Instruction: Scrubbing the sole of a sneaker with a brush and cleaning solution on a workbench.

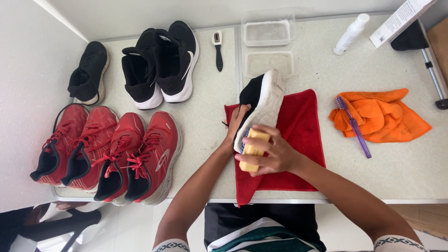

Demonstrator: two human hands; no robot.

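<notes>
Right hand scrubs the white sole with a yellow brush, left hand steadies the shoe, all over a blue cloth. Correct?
Not quite: the cloth under the shoe is red, not blue, as the head view shows. The rest holds: the right hand presses a yellow brush to the white sole, and the left hand steadies the shoe.

place: a shoe-cleaning station, likely a small workshop or a home work corner; which of the two cannot be told
surface: a pale speckled table (396,158) set against white walls
footwear: four red sneakers (107,151) in a row, two black-and-white sneakers (161,63) and a single black shoe (88,72) lined up at the left
cleaning gear: a white spray bottle (351,33), two clear plastic tubs (268,46), a small black-handled brush (218,49), a purple toothbrush (353,126) lying on an orange cloth (380,116)
work spot: a red towel (298,140) spread at the table's front edge
</notes>
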